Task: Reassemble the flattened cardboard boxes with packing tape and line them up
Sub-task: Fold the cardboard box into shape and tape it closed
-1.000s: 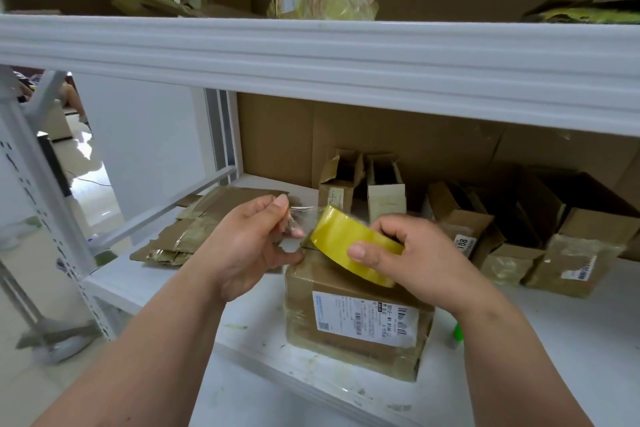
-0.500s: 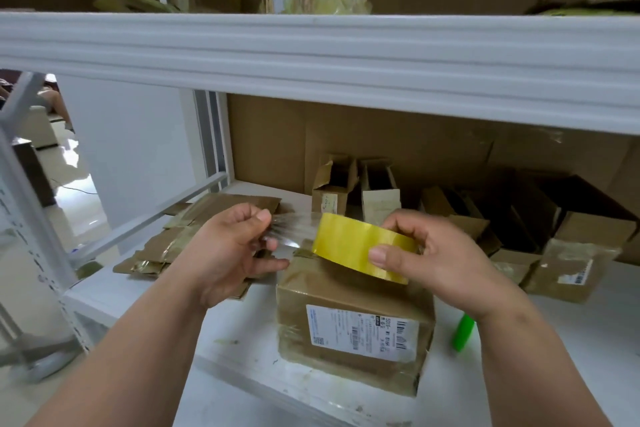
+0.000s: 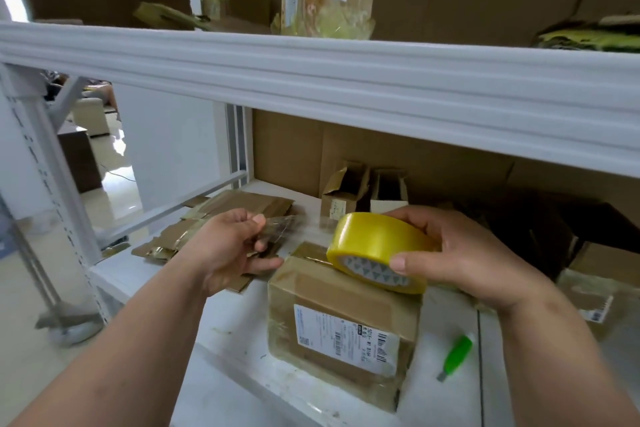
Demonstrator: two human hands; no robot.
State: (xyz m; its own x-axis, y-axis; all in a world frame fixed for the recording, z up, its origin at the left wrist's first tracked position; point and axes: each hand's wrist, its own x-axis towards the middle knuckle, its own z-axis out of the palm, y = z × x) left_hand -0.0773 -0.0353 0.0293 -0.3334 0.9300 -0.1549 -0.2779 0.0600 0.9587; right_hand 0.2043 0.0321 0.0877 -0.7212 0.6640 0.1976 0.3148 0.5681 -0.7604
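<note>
Flattened cardboard boxes (image 3: 221,222) lie in a messy pile on the white shelf (image 3: 221,322), at about 9 o'clock from the built box. Part of the pile is hidden behind the left hand (image 3: 228,250). That hand pinches the loose end of a clear strip of tape (image 3: 287,225) between its thumb and fingers. The strip runs from there toward 3 o'clock, over to the yellow tape roll (image 3: 377,250).

Under the roll stands the built box (image 3: 339,326), brown and closed, with a white label on its front. The roll sits just above the box's top, at its 12 o'clock edge; I cannot tell if they touch. The right hand (image 3: 464,260) grips the roll, thumb on the near rim and fingers curled over the far side.

Two small open boxes (image 3: 363,191) stand side by side at the back of the shelf, at 12 o'clock from the built box. A green cutter (image 3: 455,357) lies flat on the shelf at 3 o'clock from the built box, near it but not touching. More brown boxes (image 3: 595,274) sit farther right, partly in shadow.
</note>
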